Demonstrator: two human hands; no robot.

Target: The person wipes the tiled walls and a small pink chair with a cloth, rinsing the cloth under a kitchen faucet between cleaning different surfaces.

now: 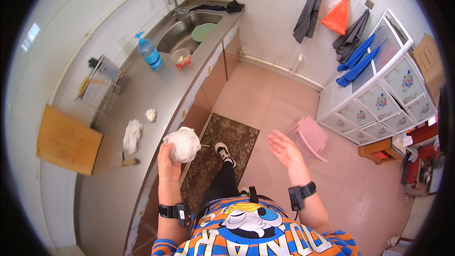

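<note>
My left hand (pixel 170 165) holds a rounded white bundle (pixel 183 144), apparently cloth, by its near side, just past the counter's front edge. A thin pale strand (pixel 205 145) sticks out from the bundle's right side. Palm up and fingers spread, my right hand (pixel 286 149) hangs over the floor with nothing in it. On the steel counter (pixel 106 199) to the left lie a crumpled white cloth (pixel 132 136) and a smaller white wad (pixel 151 115). A small tool with a wooden handle (pixel 130 162) rests nearer to me; its exact kind is unclear.
A wooden cutting board (pixel 69 140) leans against the wall beside a wire rack (pixel 110 89). Farther along stand a blue pump bottle (pixel 150 54), a red-and-white tub (pixel 181 59) and a sink (pixel 170 41) holding a green basin (pixel 203 32). A pink stool (pixel 309 137) and white cabinet (pixel 369 106) stand right.
</note>
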